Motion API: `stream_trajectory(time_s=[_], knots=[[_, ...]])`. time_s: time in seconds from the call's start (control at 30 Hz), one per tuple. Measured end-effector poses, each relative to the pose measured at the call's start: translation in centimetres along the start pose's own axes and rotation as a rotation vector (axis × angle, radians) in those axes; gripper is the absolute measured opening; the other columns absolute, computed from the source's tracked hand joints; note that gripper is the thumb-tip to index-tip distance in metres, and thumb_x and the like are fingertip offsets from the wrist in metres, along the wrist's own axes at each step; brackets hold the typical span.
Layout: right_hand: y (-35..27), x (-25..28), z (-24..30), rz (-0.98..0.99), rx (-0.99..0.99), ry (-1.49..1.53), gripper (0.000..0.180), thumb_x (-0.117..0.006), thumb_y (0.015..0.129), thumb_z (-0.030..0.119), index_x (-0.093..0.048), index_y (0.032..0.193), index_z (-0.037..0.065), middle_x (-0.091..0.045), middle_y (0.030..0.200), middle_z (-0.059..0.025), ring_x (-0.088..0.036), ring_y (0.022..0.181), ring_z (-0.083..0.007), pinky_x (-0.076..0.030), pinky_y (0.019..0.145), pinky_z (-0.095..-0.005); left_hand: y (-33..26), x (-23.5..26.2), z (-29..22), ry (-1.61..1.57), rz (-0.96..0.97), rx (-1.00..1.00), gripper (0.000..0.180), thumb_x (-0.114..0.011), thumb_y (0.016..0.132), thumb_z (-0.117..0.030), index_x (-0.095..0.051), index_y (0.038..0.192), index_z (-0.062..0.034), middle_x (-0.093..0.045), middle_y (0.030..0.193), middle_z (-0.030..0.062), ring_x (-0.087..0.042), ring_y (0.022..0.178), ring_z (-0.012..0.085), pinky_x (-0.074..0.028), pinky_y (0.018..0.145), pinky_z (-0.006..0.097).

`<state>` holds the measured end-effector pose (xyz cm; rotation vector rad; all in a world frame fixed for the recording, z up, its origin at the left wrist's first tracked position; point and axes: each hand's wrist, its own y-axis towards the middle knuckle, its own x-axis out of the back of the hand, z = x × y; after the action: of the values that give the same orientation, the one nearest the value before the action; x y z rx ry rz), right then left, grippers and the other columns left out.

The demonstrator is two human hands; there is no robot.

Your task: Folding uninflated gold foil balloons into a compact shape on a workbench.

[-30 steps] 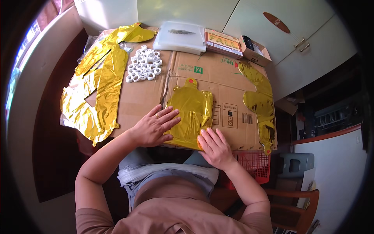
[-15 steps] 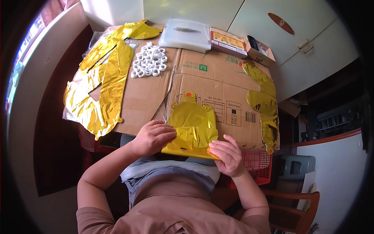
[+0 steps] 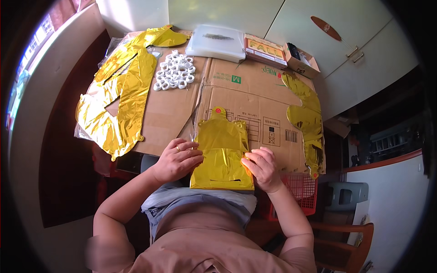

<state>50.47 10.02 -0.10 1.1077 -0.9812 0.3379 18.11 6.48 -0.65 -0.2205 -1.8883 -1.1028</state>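
Note:
A flat gold foil balloon point(image 3: 223, 136) lies at the near edge of the cardboard, with a red dot on its far tab. Its near part is folded over, making a straight crease across the middle, and the lower end hangs past the edge above my lap. My left hand point(image 3: 178, 159) pinches the left side of the fold, a ring on one finger. On the opposite side, my right hand point(image 3: 264, 169) has its fingers closed on the foil's edge. Something orange point(image 3: 246, 164) shows at the right fingertips; I cannot make out what it is.
Larger gold foil balloons point(image 3: 129, 95) lie at the left, another point(image 3: 306, 118) at the right edge. White ribbon rolls point(image 3: 175, 70) are heaped behind. Clear plastic sleeves point(image 3: 215, 42), a printed box point(image 3: 265, 50) and an open carton point(image 3: 302, 61) line the back. A red crate point(image 3: 302, 195) stands below right.
The folded near part of the balloon has swung from a slant to lie straight and flatter. My right hand has moved slightly farther from me and left along its side.

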Motion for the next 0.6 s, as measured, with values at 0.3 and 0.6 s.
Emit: stream_trajectory(time_s=[0.3,0.6], knots=[[-0.5,-0.4,0.3,-0.004,-0.033,0.034,0.021,-0.067,0.080,0.010,-0.069,0.100,0.006,-0.064,0.097,-0.0044,-0.060,0.091,-0.0233,-0.047,0.085,-0.0397,-1.8,-0.7,-0.5,0.092,0.000,0.076,0.033,-0.073,0.074,-0.011,-0.070,0.107,-0.0094,-0.063,0.101,0.0009,-0.059,0.089,0.0198,-0.046,0.076,0.034],[-0.8,-0.6,0.6,-0.046,-0.026,-0.005,0.021,-0.067,0.082,0.010,-0.067,0.102,0.006,-0.063,0.097,-0.0048,-0.059,0.087,-0.0232,-0.046,0.083,-0.0388,-2.0,-1.0,-0.7,0.083,-0.038,0.076,0.037,-0.078,0.070,-0.007,-0.072,0.106,-0.0093,-0.059,0.094,0.0020,-0.060,0.089,0.0205,-0.050,0.073,0.034]])
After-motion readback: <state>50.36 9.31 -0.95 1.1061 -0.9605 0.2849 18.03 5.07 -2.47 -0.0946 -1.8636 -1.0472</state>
